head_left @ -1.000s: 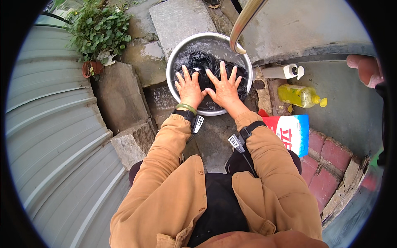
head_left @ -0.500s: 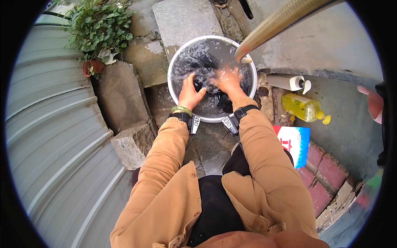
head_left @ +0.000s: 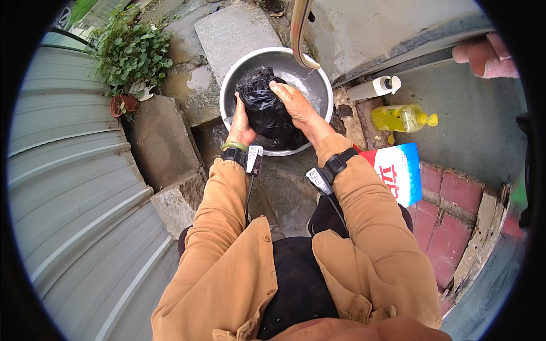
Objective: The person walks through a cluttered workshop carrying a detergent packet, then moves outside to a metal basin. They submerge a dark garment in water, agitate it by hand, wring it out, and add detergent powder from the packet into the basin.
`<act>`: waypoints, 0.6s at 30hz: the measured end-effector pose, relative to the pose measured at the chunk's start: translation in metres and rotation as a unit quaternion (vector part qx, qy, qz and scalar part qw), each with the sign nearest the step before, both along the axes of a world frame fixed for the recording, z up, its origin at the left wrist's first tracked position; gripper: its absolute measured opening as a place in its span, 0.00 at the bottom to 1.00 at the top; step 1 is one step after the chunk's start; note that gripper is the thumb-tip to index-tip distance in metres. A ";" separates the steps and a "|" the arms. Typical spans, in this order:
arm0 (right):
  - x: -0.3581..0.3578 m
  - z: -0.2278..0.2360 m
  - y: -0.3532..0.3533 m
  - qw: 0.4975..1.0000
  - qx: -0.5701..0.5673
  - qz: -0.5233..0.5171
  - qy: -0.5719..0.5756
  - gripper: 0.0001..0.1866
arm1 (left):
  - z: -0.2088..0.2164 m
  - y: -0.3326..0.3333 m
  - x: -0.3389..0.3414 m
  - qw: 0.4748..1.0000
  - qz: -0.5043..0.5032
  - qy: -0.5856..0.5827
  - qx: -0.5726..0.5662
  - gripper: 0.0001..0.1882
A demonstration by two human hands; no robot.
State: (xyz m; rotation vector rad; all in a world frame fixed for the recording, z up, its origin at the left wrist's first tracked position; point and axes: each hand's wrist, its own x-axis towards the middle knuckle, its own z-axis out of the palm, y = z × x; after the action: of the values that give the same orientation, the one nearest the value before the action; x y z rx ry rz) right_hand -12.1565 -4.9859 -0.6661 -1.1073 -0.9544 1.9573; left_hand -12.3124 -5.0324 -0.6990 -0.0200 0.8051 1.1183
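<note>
A wet black cloth (head_left: 266, 108), bunched into a lump, is held between my two hands over a round metal basin (head_left: 226, 94). My left hand (head_left: 243, 126) grips its left side, with the fingers partly hidden by the cloth. On the other side my right hand (head_left: 298, 105) presses in, thumb on top. The cloth's exact garment kind cannot be made out. Water (head_left: 301, 77) shows in the basin around it. At the far right rim hangs the end of a tan hose (head_left: 300, 40).
Right of the basin lie a white bottle (head_left: 369, 89) and a bottle of yellow liquid (head_left: 398, 118). A red, white and blue packet (head_left: 398, 170) stands nearer me. Corrugated metal sheeting (head_left: 74, 170) runs along the left, beside stone slabs (head_left: 159, 139) and a potted plant (head_left: 133, 59).
My hands were down in splashing water; now they have lifted the black cloth in a bunch. The water looks calmer, and the hose end has shifted left and up in view.
</note>
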 end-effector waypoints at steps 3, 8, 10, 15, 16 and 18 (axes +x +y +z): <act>-0.007 0.023 -0.013 0.995 -0.037 0.032 0.085 0.18 | 0.001 0.003 -0.016 0.996 0.029 -0.075 0.030 0.27; -0.004 0.004 -0.020 0.998 -0.003 0.055 0.009 0.18 | -0.006 -0.007 -0.031 0.999 0.011 -0.049 -0.010 0.14; 0.003 -0.016 -0.015 0.966 0.204 0.071 -0.142 0.20 | -0.003 -0.010 -0.026 0.999 0.028 -0.025 -0.026 0.12; 0.042 -0.053 0.013 0.895 0.205 -0.011 -0.396 0.28 | 0.016 -0.014 -0.006 0.976 0.040 0.183 0.111 0.23; 0.053 -0.055 0.019 0.885 0.183 -0.028 -0.428 0.27 | 0.018 -0.015 -0.003 0.965 0.031 0.196 0.170 0.25; 0.068 -0.056 0.026 0.840 0.181 -0.012 -0.512 0.27 | 0.019 -0.019 -0.001 0.958 -0.023 0.244 0.146 0.30</act>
State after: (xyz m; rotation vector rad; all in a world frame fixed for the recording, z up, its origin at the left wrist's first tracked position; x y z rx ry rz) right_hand -12.0889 -4.9601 -0.7225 -1.9312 -1.7315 0.9696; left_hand -12.3130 -5.0517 -0.6799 0.5392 1.0600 1.2046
